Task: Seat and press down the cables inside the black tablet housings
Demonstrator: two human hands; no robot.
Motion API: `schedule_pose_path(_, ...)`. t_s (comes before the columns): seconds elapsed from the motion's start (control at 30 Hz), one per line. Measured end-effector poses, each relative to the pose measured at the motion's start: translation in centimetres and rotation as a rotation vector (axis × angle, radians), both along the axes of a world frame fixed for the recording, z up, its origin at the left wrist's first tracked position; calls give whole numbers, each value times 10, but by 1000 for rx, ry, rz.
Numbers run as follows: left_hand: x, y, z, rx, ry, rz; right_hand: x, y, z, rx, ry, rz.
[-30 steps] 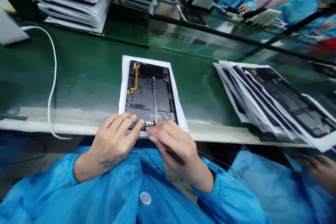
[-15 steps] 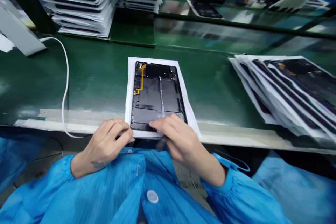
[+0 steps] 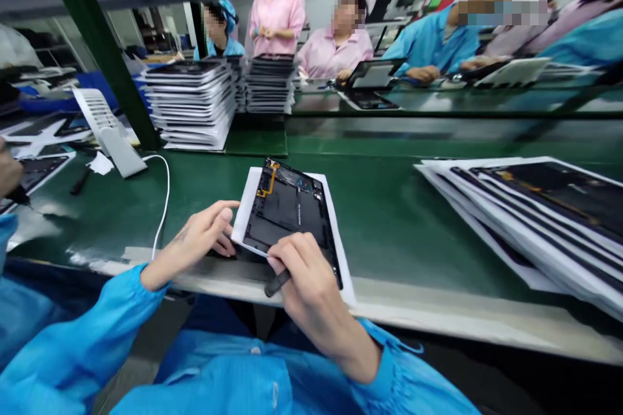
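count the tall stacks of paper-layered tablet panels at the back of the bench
2: the larger stack stands back left beside the green post; the second stack is just right of it. More may sit hidden behind them.

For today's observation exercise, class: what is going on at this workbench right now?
A person in a blue smock holds an opened tablet on its white sheet, lifted at the near end off the green bench. The left hand grips the sheet's left edge; the right hand holds the tablet's near edge along with a dark tool. More tablets on sheets lie fanned to the right.
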State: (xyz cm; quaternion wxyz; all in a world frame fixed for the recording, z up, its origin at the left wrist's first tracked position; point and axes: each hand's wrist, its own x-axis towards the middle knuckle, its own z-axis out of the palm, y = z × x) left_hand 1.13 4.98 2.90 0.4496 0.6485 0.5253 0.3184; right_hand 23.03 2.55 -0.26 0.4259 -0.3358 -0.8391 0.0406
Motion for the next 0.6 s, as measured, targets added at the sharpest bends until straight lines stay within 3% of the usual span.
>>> schedule_pose_path(0.03, 3, 7, 6, -104, -87, -46, -6, 4, 0, 31, -7, -30)
schedule_pose_path(0.1, 11, 20, 13, -154, -130, -113, -17, 10, -3, 77, -32, -78)
schedule_pose_path(0.27, 25, 62, 24, 104, 76, -80, -20, 12, -10, 93, -19, -101)
schedule_pose_path(0.5, 24, 178, 93, 452, 285, 34, 21, -2, -21, -4, 74, -41)
schedule_pose_path(0.6, 30, 228, 103, 501, 295, 171, 26, -4, -26, -32, 94, -32)
